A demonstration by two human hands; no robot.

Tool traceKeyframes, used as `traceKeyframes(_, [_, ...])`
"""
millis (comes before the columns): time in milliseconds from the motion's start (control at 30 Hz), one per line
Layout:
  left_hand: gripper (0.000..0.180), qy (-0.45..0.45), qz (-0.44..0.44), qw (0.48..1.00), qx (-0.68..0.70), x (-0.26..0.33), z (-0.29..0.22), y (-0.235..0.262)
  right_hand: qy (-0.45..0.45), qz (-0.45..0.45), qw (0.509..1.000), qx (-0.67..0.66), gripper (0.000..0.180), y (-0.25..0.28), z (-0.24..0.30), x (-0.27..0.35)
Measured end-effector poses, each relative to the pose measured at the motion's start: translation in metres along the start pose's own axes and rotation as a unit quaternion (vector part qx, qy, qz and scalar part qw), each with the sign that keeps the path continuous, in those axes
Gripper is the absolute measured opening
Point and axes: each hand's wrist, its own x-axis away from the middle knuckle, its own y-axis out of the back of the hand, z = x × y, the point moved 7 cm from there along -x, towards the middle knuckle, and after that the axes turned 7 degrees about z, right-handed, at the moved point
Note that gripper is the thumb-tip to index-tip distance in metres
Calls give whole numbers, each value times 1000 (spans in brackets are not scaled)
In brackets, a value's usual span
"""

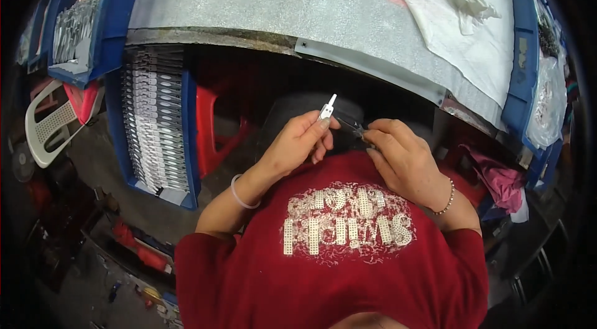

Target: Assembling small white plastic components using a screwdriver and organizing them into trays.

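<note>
My left hand (297,145) is closed in a pinch on a small white pointed piece (327,109) with dark dots on its wider end, its narrow tip directed away from me. Close by on the right, my right hand (403,153) is also closed, fingertips around a small see-through, glinting thing (358,129) whose kind I cannot make out. A thin dark line runs between that thing and the white piece; whether it joins them is unclear. Both hands are held in front of my red shirt, just below the near edge of the workbench (261,9).
At the left, a blue bin (194,161) holds stacked rows of white and grey pieces; another blue tray (114,49) is above it. Crumpled tissue (471,2) lies on white cloth (429,12). A red stool (211,124) stands under the bench, a blue tray (521,61) at right.
</note>
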Motion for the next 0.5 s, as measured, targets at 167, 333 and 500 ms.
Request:
traceKeyframes(167, [22, 49, 3, 999, 10, -3, -2, 2, -5, -18, 1000, 0, 33, 4, 1, -10])
traceKeyframes(333, [20, 45, -17, 999, -21, -7, -3, 3, 17, -15, 1000, 5, 34, 2, -1, -19])
traceKeyframes(500, [21, 29, -33, 996, -72, -8, -3, 4, 18, -4, 1000, 0, 34, -1, -5, -20])
